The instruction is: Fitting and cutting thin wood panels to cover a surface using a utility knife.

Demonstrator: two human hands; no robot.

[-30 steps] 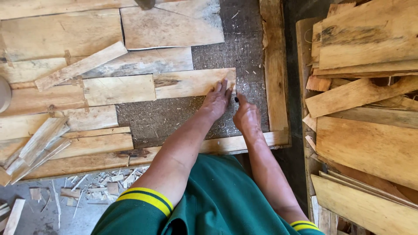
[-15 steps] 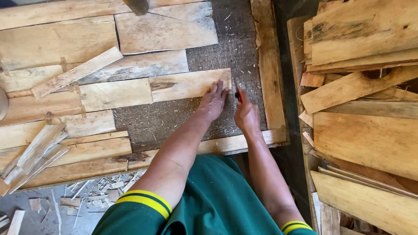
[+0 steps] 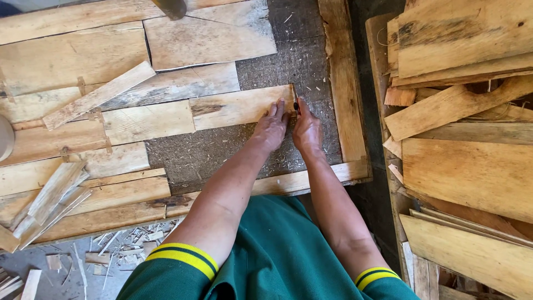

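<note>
My left hand (image 3: 271, 126) lies flat on the right end of a pale wooden board (image 3: 233, 106), fingers spread and pressing it down. My right hand (image 3: 307, 129) is closed on a thin dark pencil-like tool (image 3: 296, 103), whose tip rests at the board's end edge. The board lies on a grey fibrous panel (image 3: 222, 150) inside a wooden frame (image 3: 343, 83). Both forearms reach out from green sleeves with yellow stripes.
Several other flat boards (image 3: 72, 61) cover the left of the panel, with loose slats (image 3: 53, 194) at the lower left. A stack of wooden planks (image 3: 466, 139) stands on the right. Wood chips (image 3: 111, 250) litter the grey floor below.
Both hands stay at the board's right end. The right hand with the tool has shifted slightly along the end edge; the view has drifted a little.
</note>
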